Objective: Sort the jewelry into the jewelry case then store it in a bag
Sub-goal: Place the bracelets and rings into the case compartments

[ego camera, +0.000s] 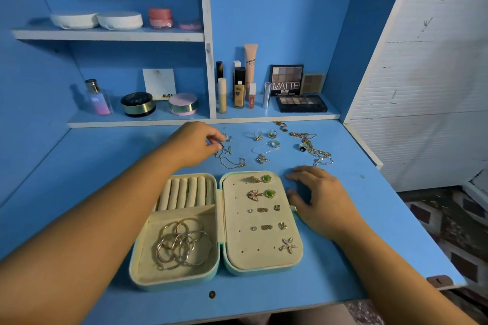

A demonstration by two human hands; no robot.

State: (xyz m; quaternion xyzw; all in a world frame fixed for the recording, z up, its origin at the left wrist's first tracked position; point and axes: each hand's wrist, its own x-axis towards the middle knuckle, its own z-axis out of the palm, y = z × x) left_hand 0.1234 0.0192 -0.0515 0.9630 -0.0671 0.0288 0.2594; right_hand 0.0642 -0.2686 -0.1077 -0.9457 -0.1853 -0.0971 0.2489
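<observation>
The open jewelry case (pixel 219 219) lies on the blue surface (pixel 369 219), with gold hoops (pixel 182 243) in its left half and studs (pixel 264 210) pinned in its right. Behind it, among loose rings (pixel 264 134) and chains (pixel 317 150), the left hand (pixel 194 142) pinches what seems to be a small gold piece (pixel 220 144). The right hand (pixel 317 198) rests just right of the case, fingers relaxed.

**Case in front, loose pieces behind**

An opened jewelry case (pixel 219 208) is laid on the counter (pixel 79 166). Hoops (pixel 182 245) are held in its left front compartment, ring rolls (pixel 184 191) behind them, earrings (pixel 262 210) pinned on its right panel. Rings (pixel 257 135) and chains (pixel 320 152) are spread behind the case
</observation>
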